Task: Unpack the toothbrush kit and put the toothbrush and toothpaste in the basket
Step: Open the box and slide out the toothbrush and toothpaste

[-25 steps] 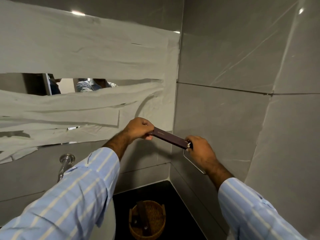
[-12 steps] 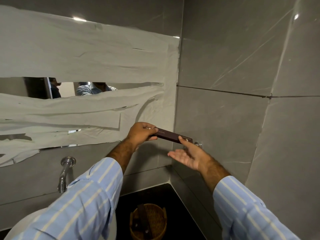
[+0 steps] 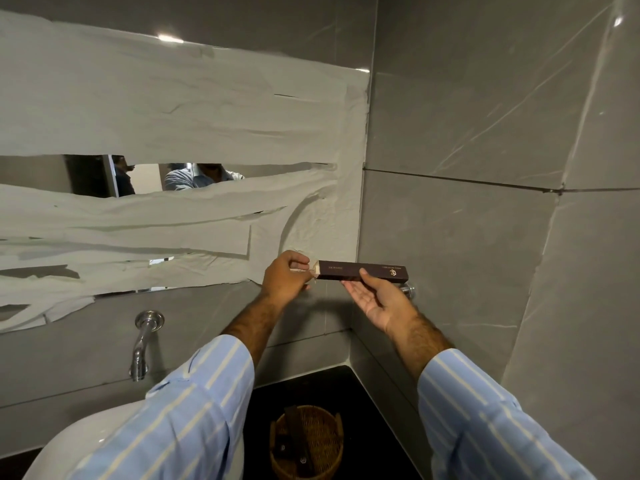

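A slim dark-brown toothbrush kit box [image 3: 362, 270] is held level in front of the grey wall. My left hand [image 3: 285, 280] pinches the pale flap at the box's left end, which stands open. My right hand [image 3: 377, 296] lies palm up under the box, thumb on its front face, holding it. What is inside the box is hidden. Far below, a round woven basket [image 3: 329, 459] sits on the black counter with dark items in it.
A chrome tap [image 3: 143, 341] juts from the wall above a white basin [image 3: 65, 441] at lower left. The paper-covered mirror [image 3: 173, 133] fills the upper left. Grey tile walls meet at a corner right behind the box. A black counter [image 3: 367, 403] is below.
My right hand let go of the box's right end and turned palm up beneath it. The box came level, and my left hand has opened its left end flap.
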{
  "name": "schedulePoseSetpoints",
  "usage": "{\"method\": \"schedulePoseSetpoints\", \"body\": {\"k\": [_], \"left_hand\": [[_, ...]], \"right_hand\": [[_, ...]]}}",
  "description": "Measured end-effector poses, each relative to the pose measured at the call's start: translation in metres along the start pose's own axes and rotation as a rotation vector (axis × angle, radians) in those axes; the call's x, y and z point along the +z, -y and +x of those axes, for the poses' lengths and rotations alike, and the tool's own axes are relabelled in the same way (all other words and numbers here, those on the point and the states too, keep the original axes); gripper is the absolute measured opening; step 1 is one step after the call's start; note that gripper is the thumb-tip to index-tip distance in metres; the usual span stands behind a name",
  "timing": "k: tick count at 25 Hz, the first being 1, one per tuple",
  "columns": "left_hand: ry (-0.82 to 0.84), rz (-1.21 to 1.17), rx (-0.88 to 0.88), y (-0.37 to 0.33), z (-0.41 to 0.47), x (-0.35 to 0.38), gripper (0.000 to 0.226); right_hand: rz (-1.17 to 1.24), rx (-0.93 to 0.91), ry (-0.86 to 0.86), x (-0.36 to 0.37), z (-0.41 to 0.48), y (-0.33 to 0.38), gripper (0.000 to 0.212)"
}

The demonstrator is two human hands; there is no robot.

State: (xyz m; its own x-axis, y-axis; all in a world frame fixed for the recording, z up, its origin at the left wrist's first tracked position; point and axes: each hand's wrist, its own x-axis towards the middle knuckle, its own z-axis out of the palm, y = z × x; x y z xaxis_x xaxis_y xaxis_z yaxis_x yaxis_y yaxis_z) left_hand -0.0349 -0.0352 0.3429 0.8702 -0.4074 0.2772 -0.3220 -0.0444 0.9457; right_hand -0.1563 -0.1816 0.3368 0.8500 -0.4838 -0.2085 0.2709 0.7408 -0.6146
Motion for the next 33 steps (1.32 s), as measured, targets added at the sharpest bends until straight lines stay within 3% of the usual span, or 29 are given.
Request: {"method": "schedulePoseSetpoints", "body": {"k": [2,6,11,18,24,33], "left_hand": [[-0.054,0.082,0.060,0.002,-0.001,0.002,0.020],[0.002,-0.238,-0.131,0.006,0.002,0.011,0.020],[0.050,-0.681,-0.409,0.013,-0.002,0.031,0.015],[-0.005,-0.982,-0.618,0.026,-0.009,0.051,0.016],[0.011,-1.110,-0.603,0.037,-0.014,0.057,0.019],[0.054,-1.031,-0.502,0.060,-0.018,0.050,0.017]], "right_hand": [[-0.011,-0.020,-0.002,-0.001,0.001,-0.002,0.006],[-0.115,-0.157,-0.010,-0.001,0.005,0.002,0.022],[-0.472,-0.388,-0.010,0.012,0.001,0.010,0.003],[-0.746,-0.473,-0.063,0.024,0.014,0.015,0.010],[-0.798,-0.494,-0.109,0.025,0.028,0.029,0.008],[-0.714,-0.526,-0.167,0.019,0.030,0.056,0.010]]}}
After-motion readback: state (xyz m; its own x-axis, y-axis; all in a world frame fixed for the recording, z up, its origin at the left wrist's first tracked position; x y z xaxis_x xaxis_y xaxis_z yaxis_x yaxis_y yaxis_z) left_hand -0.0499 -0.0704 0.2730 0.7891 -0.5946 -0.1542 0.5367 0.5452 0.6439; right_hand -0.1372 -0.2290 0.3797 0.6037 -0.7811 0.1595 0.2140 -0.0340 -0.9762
